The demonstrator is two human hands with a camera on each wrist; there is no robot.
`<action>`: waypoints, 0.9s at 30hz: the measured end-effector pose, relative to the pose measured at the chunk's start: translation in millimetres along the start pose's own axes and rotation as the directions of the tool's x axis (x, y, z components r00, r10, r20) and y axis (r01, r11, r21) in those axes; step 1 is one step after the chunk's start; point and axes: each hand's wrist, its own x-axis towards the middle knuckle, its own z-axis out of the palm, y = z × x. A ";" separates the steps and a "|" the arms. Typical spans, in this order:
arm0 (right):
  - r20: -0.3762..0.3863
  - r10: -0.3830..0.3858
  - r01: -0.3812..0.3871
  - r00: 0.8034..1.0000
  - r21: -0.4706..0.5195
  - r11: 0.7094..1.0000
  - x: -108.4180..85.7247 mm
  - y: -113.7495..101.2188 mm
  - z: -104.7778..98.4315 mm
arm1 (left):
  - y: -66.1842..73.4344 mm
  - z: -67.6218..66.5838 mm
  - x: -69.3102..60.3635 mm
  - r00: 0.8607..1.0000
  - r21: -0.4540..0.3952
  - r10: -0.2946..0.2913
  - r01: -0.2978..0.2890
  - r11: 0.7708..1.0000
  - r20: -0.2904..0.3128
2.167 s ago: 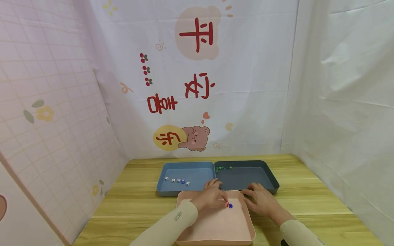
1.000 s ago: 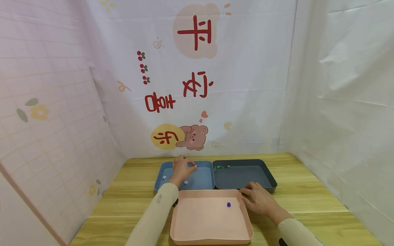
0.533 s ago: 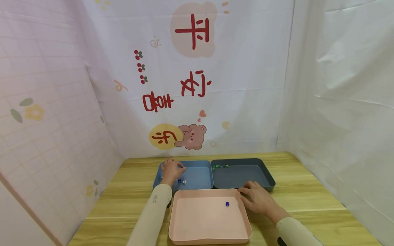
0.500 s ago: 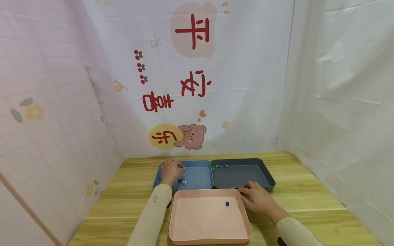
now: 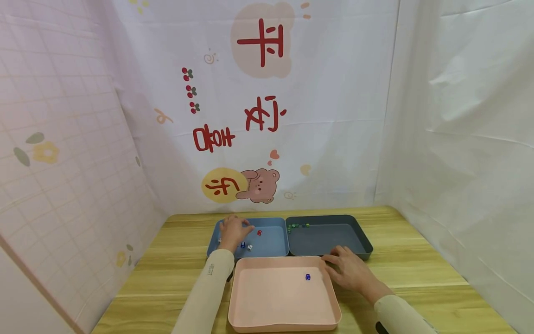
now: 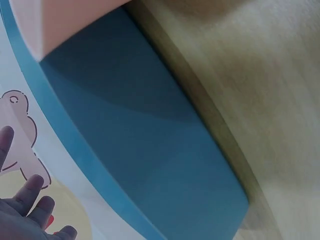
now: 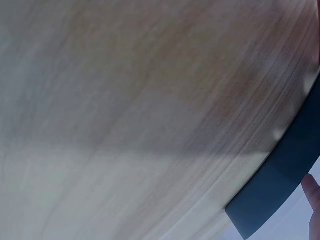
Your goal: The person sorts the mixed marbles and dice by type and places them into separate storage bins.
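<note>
My left hand (image 5: 233, 232) hovers over the left part of the blue tray (image 5: 273, 241), thumb and fingers apart with nothing between them. Just right of its fingertips a red die (image 5: 259, 233) lies in that tray. Nearer the front are a blue die (image 5: 243, 245) and a white die (image 5: 250, 247); my wrist hides others. In the left wrist view the fingers (image 6: 32, 185) look spread. My right hand (image 5: 352, 269) rests loosely at the far right corner of the pink tray (image 5: 283, 301), which holds one dark blue die (image 5: 308, 277).
A dark grey tray (image 5: 333, 239) adjoins the blue one on its right, with several green dice (image 5: 294, 226) at its back left. Both stand behind the pink tray on a wooden table (image 5: 417, 260). A white printed cloth (image 5: 333, 116) hangs behind.
My left hand has carried the red die out of the pink tray to the blue tray and let it go there. The right hand stays at the pink tray's corner.
</note>
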 end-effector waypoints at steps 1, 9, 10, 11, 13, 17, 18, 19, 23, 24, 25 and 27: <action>0.004 0.000 0.000 1.000 0.000 1.000 0.1 -0.3 -0.5 | 0.6 -0.1 -0.1 1.000 -0.001 0.000 0.000 1.000 0.001; 0.016 0.017 -0.017 1.000 0.002 1.000 0.8 -1.1 -1.0 | 10.0 -1.8 0.2 0.999 -0.013 0.003 -0.002 1.000 0.038; 0.018 0.019 -0.019 1.000 0.003 1.000 0.9 -1.2 -0.9 | 11.7 -2.3 0.3 0.999 -0.021 0.005 -0.005 1.000 0.040; 0.020 0.022 -0.022 1.000 0.006 1.000 0.9 -1.1 -0.8 | 13.2 -2.6 0.4 0.999 -0.030 0.010 -0.009 1.000 0.042; 0.021 0.024 -0.024 0.999 0.007 1.000 0.8 -1.1 -0.7 | 15.8 -2.8 1.5 0.999 -0.043 0.021 -0.019 0.999 0.045; 0.015 0.017 -0.017 1.000 0.000 1.000 0.9 -0.9 -0.9 | 20.8 -2.2 4.5 0.998 -0.060 0.039 -0.036 0.998 0.056; 0.015 0.016 -0.016 1.000 -0.002 1.000 0.8 -1.0 -1.0 | 22.3 -2.1 5.0 0.997 -0.064 0.045 -0.041 0.997 0.060; 0.016 0.014 -0.014 1.000 0.000 1.000 0.7 -1.2 -1.2 | 24.0 -2.3 5.3 0.997 -0.070 0.052 -0.047 0.996 0.064; 0.021 0.022 -0.022 1.000 -0.001 1.000 0.4 -2.0 -1.5 | 34.9 -4.2 4.0 0.993 -0.139 0.085 -0.072 0.988 0.087; 0.026 0.024 -0.024 0.999 0.002 1.000 0.3 -2.3 -1.8 | 38.2 -4.6 3.0 0.991 -0.165 0.095 -0.079 0.983 0.091; 0.029 0.025 -0.025 0.999 0.004 1.000 0.4 -2.4 -2.2 | 41.5 -4.7 2.2 0.990 -0.183 0.106 -0.087 0.979 0.096; 0.034 0.026 -0.026 0.999 0.001 1.000 0.4 -2.5 -2.7 | 48.0 -3.8 0.6 0.986 -0.220 0.128 -0.101 0.970 0.109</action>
